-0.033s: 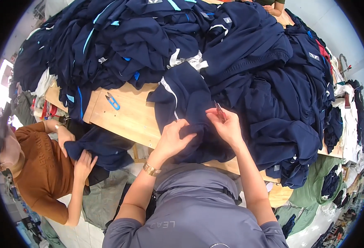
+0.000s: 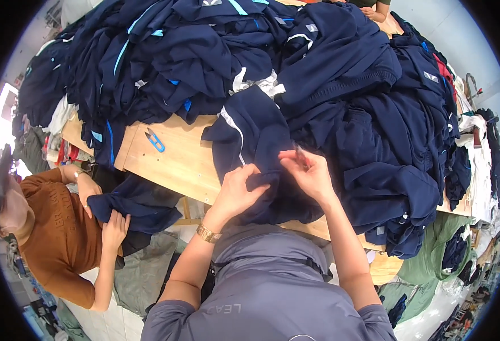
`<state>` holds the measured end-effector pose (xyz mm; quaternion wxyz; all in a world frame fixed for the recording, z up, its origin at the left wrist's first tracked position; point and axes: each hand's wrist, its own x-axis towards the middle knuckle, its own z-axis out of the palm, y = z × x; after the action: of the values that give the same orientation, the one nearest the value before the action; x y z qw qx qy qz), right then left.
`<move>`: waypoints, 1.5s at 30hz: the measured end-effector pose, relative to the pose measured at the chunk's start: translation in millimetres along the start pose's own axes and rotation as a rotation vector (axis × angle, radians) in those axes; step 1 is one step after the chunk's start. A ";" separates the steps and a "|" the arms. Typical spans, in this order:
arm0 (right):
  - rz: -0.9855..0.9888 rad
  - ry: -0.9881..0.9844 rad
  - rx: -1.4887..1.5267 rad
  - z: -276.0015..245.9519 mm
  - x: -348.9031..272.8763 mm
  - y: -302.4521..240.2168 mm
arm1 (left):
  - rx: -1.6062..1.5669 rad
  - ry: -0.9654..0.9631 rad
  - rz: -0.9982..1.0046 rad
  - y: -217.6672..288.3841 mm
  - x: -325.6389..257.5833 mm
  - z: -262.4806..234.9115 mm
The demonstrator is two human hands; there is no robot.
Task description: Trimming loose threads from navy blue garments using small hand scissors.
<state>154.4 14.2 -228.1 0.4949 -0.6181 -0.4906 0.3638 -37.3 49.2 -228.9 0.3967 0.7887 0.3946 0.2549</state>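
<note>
A navy garment (image 2: 255, 122) with a white strip along one edge lies across the table's front edge before me. My left hand (image 2: 239, 190) is closed on a fold of it, thumb and fingers pinching the cloth. Just to the right, over the same garment, my right hand (image 2: 309, 173) is closed around small reddish thread snips (image 2: 300, 154). Their dark tips point away from me and are smeared by motion, apparently just above the cloth. Part of the snips is hidden inside my fingers.
Navy garments (image 2: 193, 62) are heaped along the back and right of the wooden table (image 2: 176, 150). Blue-handled thread snips (image 2: 156, 142) lie at left on the bare wood. A co-worker in a brown shirt (image 2: 62, 227) handles navy cloth at left. Another person's hand (image 2: 375, 12) shows at the far edge.
My right hand has shifted slightly left with the snips, which are now blurred. My left hand has stayed on the cloth. The co-worker's nearer hand has moved slightly left.
</note>
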 end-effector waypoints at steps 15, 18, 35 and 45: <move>0.155 -0.370 0.042 10.6 -6.9 -15.8 | -0.069 0.040 -0.041 14.4 -3.3 0.7; 0.169 -0.364 0.016 13.1 -8.7 -18.3 | -0.081 0.063 0.131 14.0 -2.6 4.5; 0.210 -0.174 0.423 9.1 -17.1 -15.4 | -0.207 0.156 0.117 18.8 -1.3 9.9; 0.064 -0.206 0.127 -33.9 -10.6 -9.4 | -0.151 0.364 0.189 -4.2 -4.9 22.0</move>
<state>181.1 -4.5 -211.1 0.4683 -0.5603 -0.4946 0.4713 -26.1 37.3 -245.0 0.3512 0.7311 0.3636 0.4583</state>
